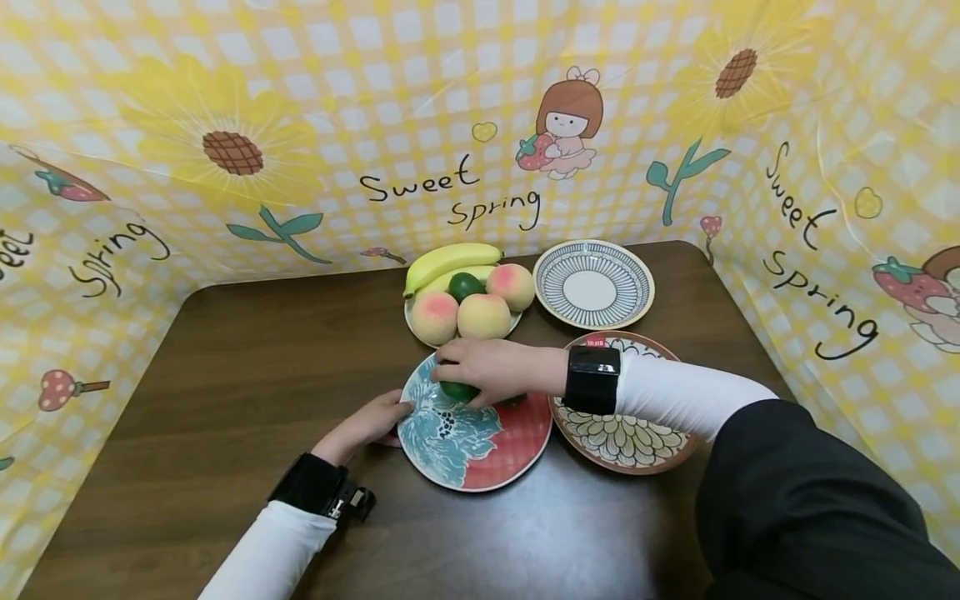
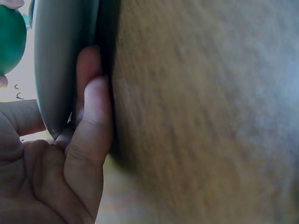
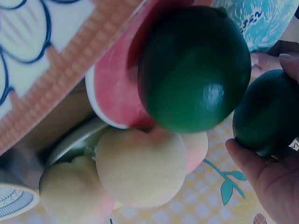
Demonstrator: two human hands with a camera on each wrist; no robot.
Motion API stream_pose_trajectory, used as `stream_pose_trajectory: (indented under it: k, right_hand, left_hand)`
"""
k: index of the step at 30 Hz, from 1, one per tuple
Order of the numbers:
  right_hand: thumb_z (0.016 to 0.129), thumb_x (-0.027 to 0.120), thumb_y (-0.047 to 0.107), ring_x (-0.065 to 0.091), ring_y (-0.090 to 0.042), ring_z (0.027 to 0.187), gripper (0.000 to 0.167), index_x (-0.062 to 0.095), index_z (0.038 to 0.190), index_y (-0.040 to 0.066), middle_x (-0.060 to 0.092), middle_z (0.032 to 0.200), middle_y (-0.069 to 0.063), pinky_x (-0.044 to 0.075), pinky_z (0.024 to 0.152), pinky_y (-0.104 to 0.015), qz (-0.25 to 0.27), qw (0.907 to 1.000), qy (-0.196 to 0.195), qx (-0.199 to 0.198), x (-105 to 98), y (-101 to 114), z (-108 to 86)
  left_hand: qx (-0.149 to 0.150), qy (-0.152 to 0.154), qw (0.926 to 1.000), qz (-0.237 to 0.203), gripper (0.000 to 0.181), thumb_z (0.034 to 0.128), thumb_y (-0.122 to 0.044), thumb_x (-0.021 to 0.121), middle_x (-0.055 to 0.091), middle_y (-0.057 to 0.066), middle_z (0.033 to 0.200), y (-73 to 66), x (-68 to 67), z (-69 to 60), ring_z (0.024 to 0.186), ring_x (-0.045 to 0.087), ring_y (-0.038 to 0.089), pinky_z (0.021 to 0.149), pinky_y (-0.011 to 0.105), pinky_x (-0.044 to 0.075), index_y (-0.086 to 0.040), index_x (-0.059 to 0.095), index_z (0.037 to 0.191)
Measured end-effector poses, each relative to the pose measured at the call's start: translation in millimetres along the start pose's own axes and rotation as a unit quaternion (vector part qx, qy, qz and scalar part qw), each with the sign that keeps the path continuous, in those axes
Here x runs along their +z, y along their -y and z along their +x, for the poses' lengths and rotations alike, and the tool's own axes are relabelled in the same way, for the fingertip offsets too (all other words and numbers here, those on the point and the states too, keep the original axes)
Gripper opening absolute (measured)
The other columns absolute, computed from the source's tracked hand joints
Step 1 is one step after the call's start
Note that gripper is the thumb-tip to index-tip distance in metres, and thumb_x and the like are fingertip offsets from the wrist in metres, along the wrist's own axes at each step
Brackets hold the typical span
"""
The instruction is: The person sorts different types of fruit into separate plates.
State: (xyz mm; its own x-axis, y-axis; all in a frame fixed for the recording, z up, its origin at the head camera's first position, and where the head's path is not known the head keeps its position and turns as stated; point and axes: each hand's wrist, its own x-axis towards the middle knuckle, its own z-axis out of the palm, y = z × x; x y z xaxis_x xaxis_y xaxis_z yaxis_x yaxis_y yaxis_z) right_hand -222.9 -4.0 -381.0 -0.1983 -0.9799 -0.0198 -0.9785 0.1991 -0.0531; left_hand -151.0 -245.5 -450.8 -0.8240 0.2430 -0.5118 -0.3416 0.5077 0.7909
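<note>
At its left rim, the round teal-and-red plate (image 1: 450,446) is gripped by my left hand (image 1: 367,423). The left wrist view shows the plate (image 2: 58,56) from its edge, with fingers (image 2: 96,102) beneath it and the thumb on the other side. My right hand (image 1: 495,367) holds a green fruit (image 1: 457,392) over the plate's upper part, its fingers partly covering the fruit. In the right wrist view that held fruit (image 3: 266,114) is pinched between thumb and fingers, while a second green fruit (image 3: 194,70) is beside it over the plate's red part.
Behind the plate, a smaller dish holds bananas (image 1: 450,260), peaches (image 1: 483,317) and a green fruit (image 1: 467,287). A striped plate (image 1: 588,287) stands at the back right. Under the right forearm is a brown-rimmed patterned plate (image 1: 630,442). Yellow checked cloth surrounds the wooden table (image 1: 225,400).
</note>
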Motion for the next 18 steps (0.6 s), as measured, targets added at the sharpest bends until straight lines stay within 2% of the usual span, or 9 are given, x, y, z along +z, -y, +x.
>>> stream_pose_trajectory:
  k: [3,7,10,18]
  right_hand:
    - [0.09,0.079,0.033,0.054,-0.024,0.132,0.057,0.059,0.14,0.017,0.057,0.141,-0.008,0.049,0.11,-0.034,-0.007,0.9995,0.027,0.015,3.3,2.9,2.4]
    - [0.091,0.077,0.034,0.054,-0.023,0.131,0.054,0.059,0.139,0.017,0.057,0.141,-0.008,0.048,0.111,-0.032,-0.006,0.9986,0.052,0.006,13.3,5.0,4.8]
    - [0.093,0.076,0.034,0.054,-0.023,0.13,0.052,0.059,0.138,0.015,0.057,0.141,-0.009,0.048,0.112,-0.031,0.0,0.9981,0.061,-0.005,19.4,4.8,6.6]
    - [0.093,0.076,0.033,0.051,-0.024,0.135,0.053,0.058,0.14,0.017,0.055,0.146,-0.008,0.048,0.112,-0.03,-0.017,0.996,0.087,0.008,23.7,4.5,12.8]
  left_hand:
    - [0.0,-0.004,1.0,0.001,0.037,0.1097,-0.015,0.035,0.061,-0.004,0.084,-1.1,0.1,-1.0,0.067,0.059,0.003,0.06,0.019,0.053,0.011,0.043,0.135]
    - [0.001,-0.005,1.0,-0.003,0.037,0.11,-0.014,0.035,0.062,-0.003,0.085,-0.4,2.2,-0.3,0.067,0.06,0.003,0.06,0.019,0.054,0.011,0.043,0.137]
    - [0.006,0.001,1.0,-0.002,0.038,0.1099,-0.013,0.034,0.064,-0.002,0.086,-0.6,1.8,0.1,0.066,0.061,0.002,0.059,0.02,0.055,0.012,0.041,0.138]
    - [0.018,0.0,0.9998,0.002,0.039,0.1096,-0.013,0.034,0.065,0.001,0.088,-0.7,-0.5,-2.6,0.066,0.062,0.003,0.059,0.02,0.055,0.013,0.041,0.137]
